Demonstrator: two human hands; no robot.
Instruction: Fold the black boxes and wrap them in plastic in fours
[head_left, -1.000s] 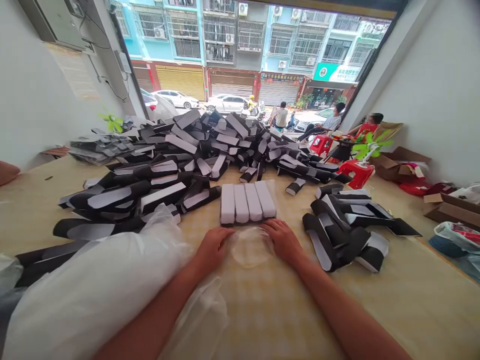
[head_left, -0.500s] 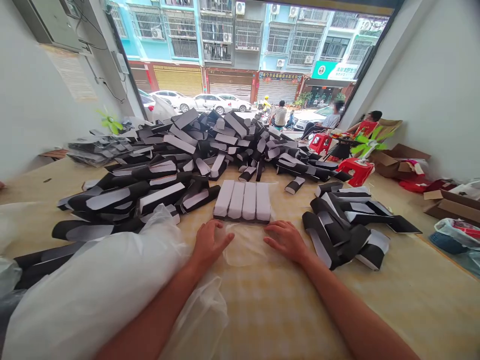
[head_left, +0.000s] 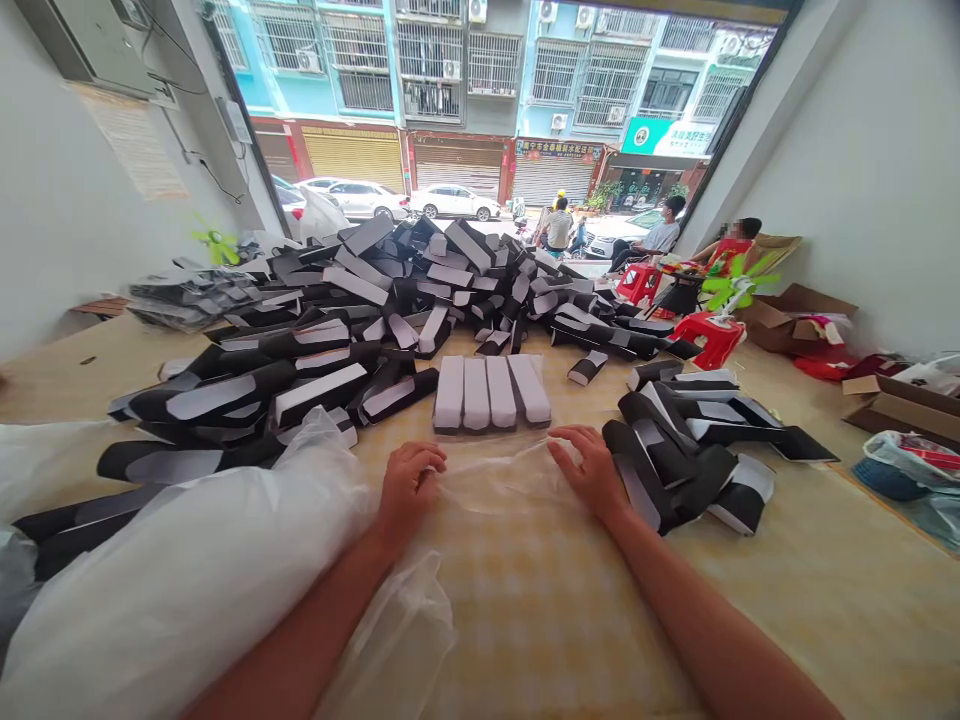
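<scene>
Yellow checked mat [head_left: 787,600] covers the big table. A huge heap of long black-and-white paper boxes [head_left: 360,300] lies behind a neat row of four white-topped boxes [head_left: 487,393]. A smaller heap of black-and-white boxes [head_left: 675,460] sits to the right of that row, and a puffy white plastic bag [head_left: 172,560] lies to its left. A thin clear plastic sheet [head_left: 502,480] lies just in front of the row. The left hand [head_left: 409,490] and right hand [head_left: 592,470] have moved farther apart. Both look open, not gripping, with the clear sheet lying between them and their fingertips at its sides.
</scene>
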